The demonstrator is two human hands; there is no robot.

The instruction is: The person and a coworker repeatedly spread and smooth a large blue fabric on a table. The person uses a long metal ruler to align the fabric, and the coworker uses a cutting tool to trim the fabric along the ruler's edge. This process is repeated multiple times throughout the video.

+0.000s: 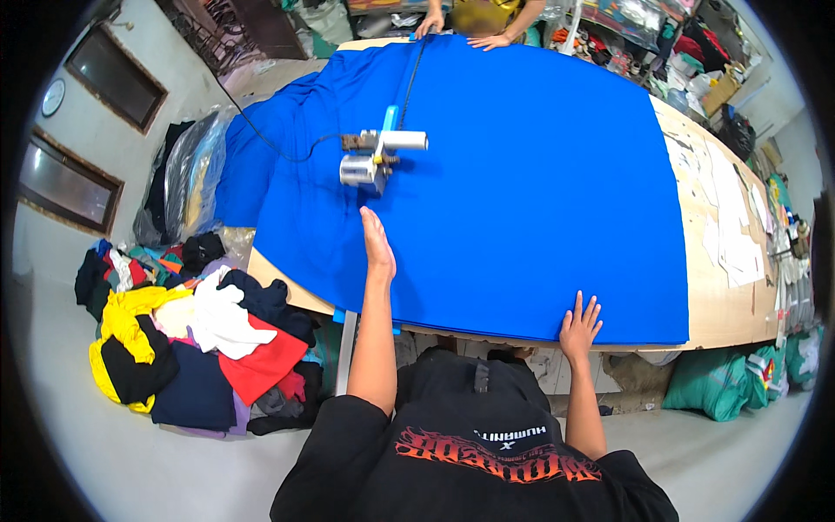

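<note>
Blue fabric (522, 191) across wooden table (726, 304)

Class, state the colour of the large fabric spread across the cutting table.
Bright royal blue, plain, unpatterned fabric; seen in the head view.

1. We see a bright, evenly lit scene; the light appears diffuse and comes from above.
2. Shadows are soft and short, with a faint one beside the left hand (377, 245) on the blue fabric (522, 174).
3. We notice no harsh glare; the fabric's colour looks strongly saturated.
4. The fisheye bends the table (726, 296) edge and walls toward the rim, where a black vignette closes the corners.
5. The centre is sharp; the far end looks softer.
</note>
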